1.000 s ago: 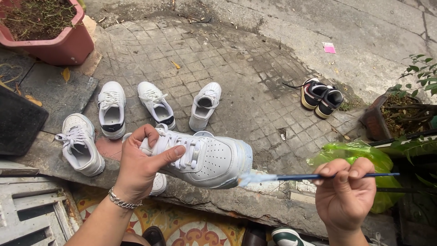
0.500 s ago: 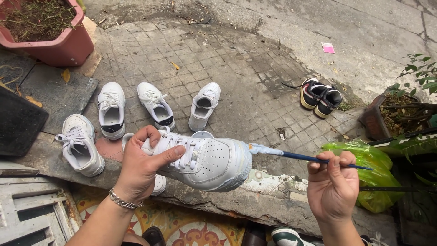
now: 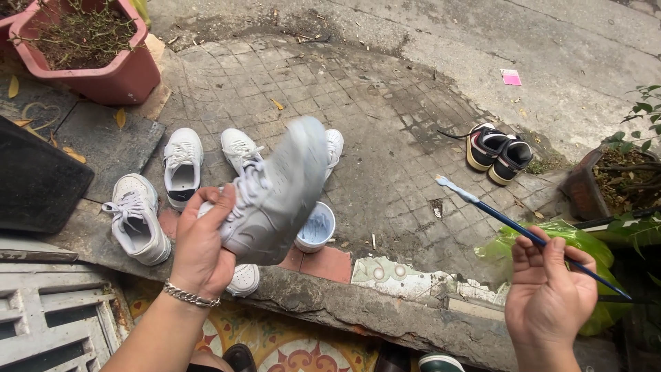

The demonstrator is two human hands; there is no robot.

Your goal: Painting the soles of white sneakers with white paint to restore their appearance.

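My left hand (image 3: 203, 244) grips a white sneaker (image 3: 275, 189) by its heel end; the shoe is blurred and its toe points up and away. My right hand (image 3: 547, 296) holds a thin blue paintbrush (image 3: 530, 238) whose white-coated tip points up and left, apart from the shoe. Below the sneaker a small white cup (image 3: 315, 227) with pale liquid stands on the paving. A silver chain bracelet is on my left wrist.
Several white sneakers (image 3: 182, 165) lie on the grey paving behind the held shoe, another (image 3: 134, 217) at the left. A dark pair of shoes (image 3: 497, 153) lies right. Terracotta planter (image 3: 103, 76) top left, green plastic bag (image 3: 585, 241) and potted plant (image 3: 620, 172) right, metal grate (image 3: 48, 317) lower left.
The sneaker has swung from lying sideways to toe-up in my left hand. The brush has pulled off the shoe, to the right. The cup is now uncovered.
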